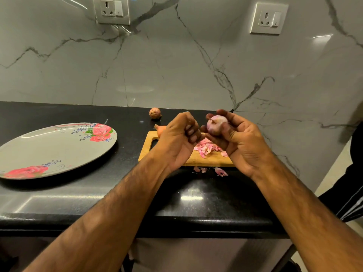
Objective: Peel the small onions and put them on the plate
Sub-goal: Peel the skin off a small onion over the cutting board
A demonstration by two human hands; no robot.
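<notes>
My right hand (238,142) holds a small onion (216,124) with pale pink flesh showing, fingers and thumb curled round it above the wooden cutting board (146,149). My left hand (177,140) is just to its left with fingers curled; nothing can be seen between them. Pink onion skins (206,148) lie in a pile on the board. One unpeeled onion (155,113) sits on the counter near the wall, and another (161,130) lies at the board's far left corner, partly hidden by my left hand. The flowered plate (53,152) lies to the left with nothing on it.
A few skin scraps (220,171) lie on the black counter (117,193) in front of the board. The marble wall behind carries two sockets (112,9) (269,17). A person in dark clothing (351,173) stands at the right edge.
</notes>
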